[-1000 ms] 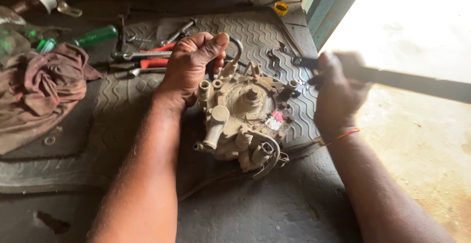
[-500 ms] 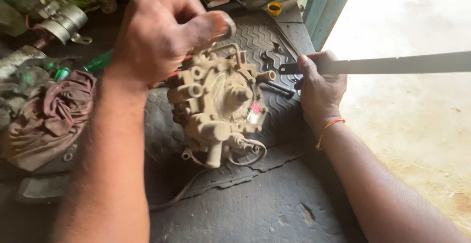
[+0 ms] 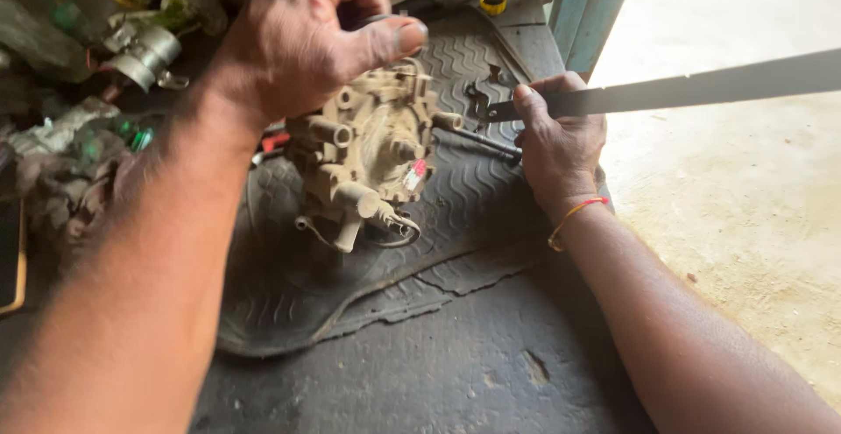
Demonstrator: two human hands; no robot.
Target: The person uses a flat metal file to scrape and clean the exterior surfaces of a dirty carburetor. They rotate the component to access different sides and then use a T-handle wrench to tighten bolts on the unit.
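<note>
A dirty beige metal pump body (image 3: 368,149) with several ports and a small red tag stands on a ribbed black rubber mat (image 3: 350,294). My left hand (image 3: 311,35) is closed around a curved metal part at the top of the pump, thumb pressed against it. My right hand (image 3: 556,145) grips a long flat metal bar (image 3: 692,88) that runs off to the right. A thin dark rod (image 3: 486,143) lies on the mat just left of that hand.
Cans, a metal cylinder (image 3: 144,53) and rags (image 3: 66,171) crowd the upper left. A yellow ring (image 3: 493,0) and cables lie at the top. A blue door frame (image 3: 591,5) borders a sunlit concrete floor (image 3: 745,206) on the right.
The view has moved closer. My left hand has risen with the pump's top part and tilted the pump. My right hand has drawn the flat bar in toward the pump.
</note>
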